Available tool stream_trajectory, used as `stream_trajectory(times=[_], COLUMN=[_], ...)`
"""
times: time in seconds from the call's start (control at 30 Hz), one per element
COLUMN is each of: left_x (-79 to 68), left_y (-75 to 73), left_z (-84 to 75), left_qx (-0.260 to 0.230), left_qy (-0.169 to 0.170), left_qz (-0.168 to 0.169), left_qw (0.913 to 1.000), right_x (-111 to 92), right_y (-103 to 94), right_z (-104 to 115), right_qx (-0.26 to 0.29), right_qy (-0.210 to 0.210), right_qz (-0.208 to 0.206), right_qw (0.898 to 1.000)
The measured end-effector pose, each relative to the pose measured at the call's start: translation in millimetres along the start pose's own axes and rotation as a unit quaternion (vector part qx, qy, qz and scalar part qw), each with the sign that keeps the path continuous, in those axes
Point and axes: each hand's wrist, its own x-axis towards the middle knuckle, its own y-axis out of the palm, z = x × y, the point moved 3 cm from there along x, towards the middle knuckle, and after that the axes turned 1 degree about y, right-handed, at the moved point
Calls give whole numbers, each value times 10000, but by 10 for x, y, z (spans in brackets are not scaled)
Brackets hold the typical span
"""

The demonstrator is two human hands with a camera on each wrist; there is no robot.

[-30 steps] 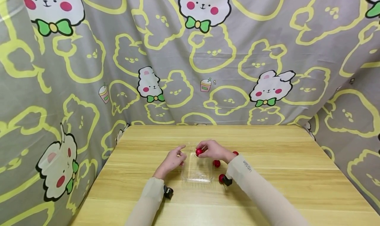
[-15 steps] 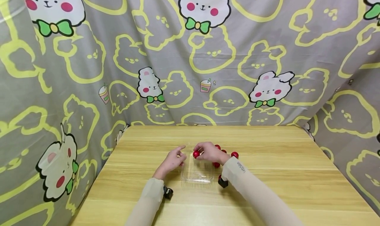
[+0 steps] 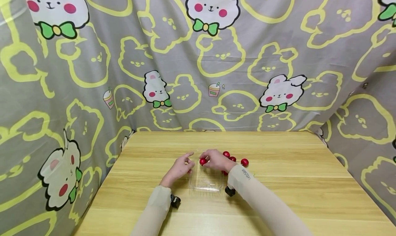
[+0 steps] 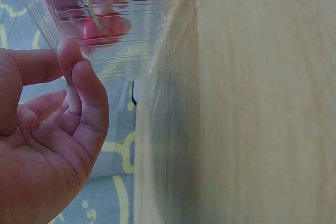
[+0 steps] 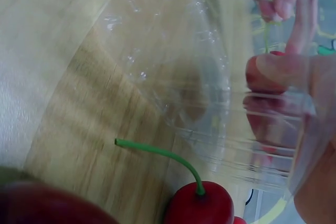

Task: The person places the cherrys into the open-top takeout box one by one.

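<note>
My right hand (image 3: 216,159) pinches a red cherry (image 3: 202,161) within the clear plastic box (image 3: 205,187). Through the box's wall, the left wrist view shows this cherry (image 4: 107,29) with its green stem. At the box's left side is my left hand (image 3: 180,167); its thumb and a curled finger meet at the box's edge in the left wrist view, where the fingers (image 4: 89,85) are bent. Partly behind the right hand and sleeve, another cherry (image 3: 224,172) lies beside the box. The right wrist view has a stemmed cherry (image 5: 202,205) close to the camera.
Right of the box, more loose cherries lie on the wooden table (image 3: 294,191), among them one cherry (image 3: 244,162) farthest right. A dark wrist camera (image 3: 175,201) sits under the left sleeve, another (image 3: 230,191) under the right. A patterned curtain (image 3: 185,57) encloses the table's back and sides.
My right hand has moved left and slightly nearer with its cherry. Cherries behind its wrist have come into view, while one near the sleeve has become hidden. The left hand stays put.
</note>
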Motion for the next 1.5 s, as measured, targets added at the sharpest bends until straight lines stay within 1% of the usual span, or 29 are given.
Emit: stream_trajectory(times=[0.1,0.2,0.33,0.43,0.57,0.6,0.67,0.77,0.83,0.9,1.0,1.03,1.13,1.23,1.5], left_x=[7,10,-109,-115,6,10,13,0,-10,-15,-13,-14,-6,1,2], left_y=[1,1,-23,-21,4,3,-4,-15,-20,-22,-18,-15,-6,0,-4], left_z=[18,32,-199,-228,0,11,23,17,6,3,-2,-5,-4,2,19], left_qx=[-31,-76,-119,-140,-63,-53,-31,-77,-60,-59,-38,-76,-95,-114,-108], left_qy=[17,48,139,153,150,153,179,328,496,557,433,325,207,213,247], left_qz=[-25,-45,69,98,15,13,34,78,119,138,151,146,132,125,115], left_qw=[10000,9999,9998,9997,9999,9999,9998,9994,9987,9983,9989,9993,9997,9996,9996], right_x=[15,36,58,67,85,90,98,106,108,110,116,117,122,123,113], right_y=[12,26,48,56,63,67,72,81,87,95,106,110,118,123,129], right_z=[3,-4,-20,-23,-21,-21,-17,-11,-8,-8,-13,-17,-32,-32,25], right_qx=[-175,-214,-208,-261,-361,-397,-456,-626,-731,-859,-1017,-1056,-1117,-1208,-1698], right_qy=[150,342,490,607,599,573,471,399,340,309,250,254,331,380,204], right_qz=[34,27,1,10,-7,-13,-35,-42,-43,-28,-32,-56,-166,-278,-552], right_qw=[9997,9992,9986,9978,9976,9976,9978,9972,9967,9958,9945,9941,9931,9916,9837])
